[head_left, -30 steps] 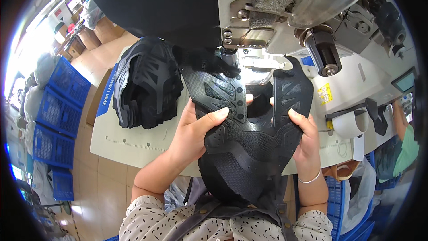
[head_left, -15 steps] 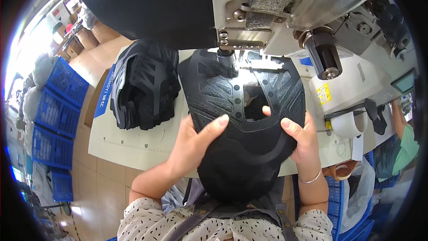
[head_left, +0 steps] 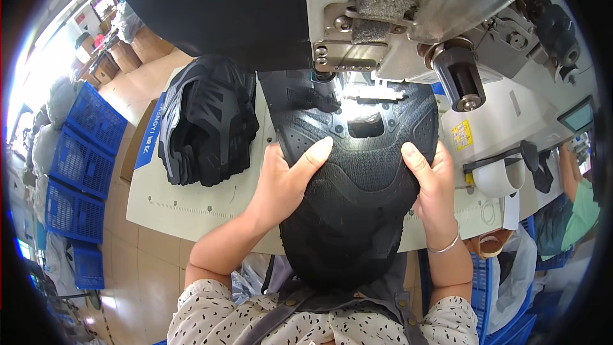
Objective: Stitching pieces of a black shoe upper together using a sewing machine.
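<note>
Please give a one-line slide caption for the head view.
Both hands press a black shoe upper flat under a sewing machine.

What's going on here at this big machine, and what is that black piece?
A person sits at an industrial sewing machine, working with both bare hands. The left hand and right hand press flat on a black shoe upper, one on each side, with its far edge under the lit needle area. The piece drapes off the near edge of the pale worktable toward the person's lap. A stack of similar black pieces lies on the table to the left.
</note>
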Action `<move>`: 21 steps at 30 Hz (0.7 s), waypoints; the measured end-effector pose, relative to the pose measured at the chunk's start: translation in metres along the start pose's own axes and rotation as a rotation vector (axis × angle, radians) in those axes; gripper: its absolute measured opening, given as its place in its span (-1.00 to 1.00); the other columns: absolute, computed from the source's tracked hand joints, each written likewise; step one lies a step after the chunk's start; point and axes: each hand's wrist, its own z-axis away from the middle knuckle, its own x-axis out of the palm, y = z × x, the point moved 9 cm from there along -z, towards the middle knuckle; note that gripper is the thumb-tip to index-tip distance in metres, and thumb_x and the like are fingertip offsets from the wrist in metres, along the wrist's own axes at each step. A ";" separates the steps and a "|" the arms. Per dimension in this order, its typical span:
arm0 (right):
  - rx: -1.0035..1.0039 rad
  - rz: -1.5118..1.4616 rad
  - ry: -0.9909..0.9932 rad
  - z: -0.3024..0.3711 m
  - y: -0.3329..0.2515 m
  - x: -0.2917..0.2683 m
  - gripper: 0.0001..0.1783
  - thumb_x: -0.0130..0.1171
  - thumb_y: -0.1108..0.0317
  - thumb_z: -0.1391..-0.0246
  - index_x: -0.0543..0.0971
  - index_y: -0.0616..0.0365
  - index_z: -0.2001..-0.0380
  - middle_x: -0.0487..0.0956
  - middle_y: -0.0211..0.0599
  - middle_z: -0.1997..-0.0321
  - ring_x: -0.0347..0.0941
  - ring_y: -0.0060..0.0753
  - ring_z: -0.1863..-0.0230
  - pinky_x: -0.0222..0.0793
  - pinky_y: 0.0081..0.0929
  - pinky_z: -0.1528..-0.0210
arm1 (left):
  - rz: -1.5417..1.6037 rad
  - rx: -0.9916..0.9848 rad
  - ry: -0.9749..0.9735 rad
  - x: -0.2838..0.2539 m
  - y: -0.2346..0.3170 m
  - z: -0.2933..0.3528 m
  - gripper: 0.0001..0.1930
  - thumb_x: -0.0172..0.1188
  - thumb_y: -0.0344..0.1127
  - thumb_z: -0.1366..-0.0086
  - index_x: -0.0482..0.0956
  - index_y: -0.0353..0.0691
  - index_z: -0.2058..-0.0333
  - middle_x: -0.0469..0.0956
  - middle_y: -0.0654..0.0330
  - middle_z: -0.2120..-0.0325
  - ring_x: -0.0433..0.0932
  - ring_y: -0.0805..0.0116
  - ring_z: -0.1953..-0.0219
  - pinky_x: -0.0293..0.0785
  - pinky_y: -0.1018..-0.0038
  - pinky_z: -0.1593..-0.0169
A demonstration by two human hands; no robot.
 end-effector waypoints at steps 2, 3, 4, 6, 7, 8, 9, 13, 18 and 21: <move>-0.015 0.007 0.013 -0.006 -0.002 0.000 -0.76 0.10 0.45 -0.05 0.44 0.31 0.19 0.53 -0.30 0.23 0.44 -0.57 0.25 0.37 -0.59 0.14 | 0.031 -0.017 -0.009 -0.001 0.001 -0.006 -0.81 0.06 -0.38 -0.21 0.52 -0.43 0.36 0.54 0.27 0.46 0.44 0.60 0.43 0.39 0.60 0.35; -0.016 0.008 0.013 -0.010 -0.002 0.001 -0.76 0.10 0.45 -0.05 0.44 0.31 0.19 0.53 -0.30 0.23 0.44 -0.57 0.25 0.37 -0.59 0.14 | 0.063 -0.036 -0.017 0.000 0.000 -0.010 -0.82 0.06 -0.39 -0.21 0.52 -0.43 0.36 0.54 0.28 0.46 0.44 0.61 0.44 0.39 0.60 0.35; -0.017 -0.003 0.017 -0.014 -0.002 0.001 -0.76 0.09 0.46 -0.05 0.44 0.31 0.19 0.53 -0.30 0.23 0.44 -0.56 0.25 0.37 -0.59 0.14 | 0.082 -0.006 0.008 -0.001 0.002 -0.014 -0.82 0.07 -0.39 -0.20 0.52 -0.43 0.36 0.53 0.27 0.46 0.44 0.60 0.45 0.39 0.62 0.37; -0.019 -0.014 0.021 -0.020 -0.004 0.002 -0.77 0.08 0.48 -0.05 0.44 0.32 0.20 0.53 -0.29 0.24 0.45 -0.55 0.26 0.37 -0.59 0.14 | -0.014 0.081 -0.003 -0.003 0.009 -0.019 -0.82 0.07 -0.38 -0.20 0.52 -0.42 0.36 0.53 0.28 0.47 0.44 0.60 0.46 0.39 0.62 0.37; 0.004 -0.048 0.005 -0.022 -0.003 0.004 -0.78 0.07 0.49 -0.05 0.44 0.32 0.20 0.53 -0.28 0.24 0.45 -0.54 0.26 0.37 -0.58 0.13 | -0.109 0.168 -0.014 -0.002 0.017 -0.022 -0.82 0.08 -0.38 -0.20 0.52 -0.42 0.35 0.53 0.28 0.47 0.44 0.59 0.46 0.39 0.63 0.37; 0.026 -0.081 -0.012 -0.024 -0.002 0.006 -0.78 0.07 0.50 -0.04 0.45 0.32 0.20 0.53 -0.28 0.24 0.46 -0.53 0.26 0.37 -0.57 0.13 | 0.115 -0.030 0.005 -0.004 0.004 -0.028 -0.83 0.10 -0.38 -0.18 0.52 -0.39 0.34 0.51 0.29 0.45 0.43 0.60 0.43 0.37 0.62 0.32; 0.025 -0.079 -0.009 -0.025 0.001 0.005 -0.78 0.07 0.50 -0.04 0.45 0.32 0.20 0.53 -0.28 0.24 0.46 -0.53 0.26 0.37 -0.57 0.13 | 0.117 -0.031 0.001 -0.004 0.005 -0.033 -0.83 0.10 -0.38 -0.18 0.52 -0.39 0.34 0.51 0.29 0.45 0.43 0.60 0.43 0.37 0.62 0.32; -0.020 -0.095 -0.025 -0.025 0.005 0.006 -0.79 0.06 0.53 -0.04 0.45 0.33 0.21 0.54 -0.26 0.24 0.46 -0.52 0.25 0.38 -0.55 0.14 | 0.142 -0.056 0.038 -0.019 0.008 -0.044 -0.68 0.18 -0.47 -0.11 0.35 -0.61 0.24 0.51 0.01 0.35 0.54 0.39 0.36 0.49 0.56 0.28; -0.017 -0.107 -0.024 -0.021 0.003 0.010 -0.81 0.06 0.54 -0.04 0.46 0.34 0.23 0.54 -0.26 0.23 0.46 -0.51 0.24 0.38 -0.55 0.14 | 0.120 -0.015 -0.018 -0.014 0.008 -0.044 -0.78 0.13 -0.39 -0.17 0.46 -0.42 0.25 0.50 0.20 0.36 0.47 0.52 0.34 0.40 0.60 0.23; -0.014 -0.102 -0.043 -0.020 0.005 0.012 -0.82 0.06 0.54 -0.03 0.47 0.33 0.25 0.54 -0.25 0.24 0.46 -0.51 0.24 0.38 -0.55 0.14 | 0.124 -0.007 -0.013 -0.011 0.008 -0.039 -0.79 0.09 -0.35 -0.20 0.49 -0.36 0.25 0.50 0.24 0.36 0.46 0.54 0.34 0.39 0.61 0.22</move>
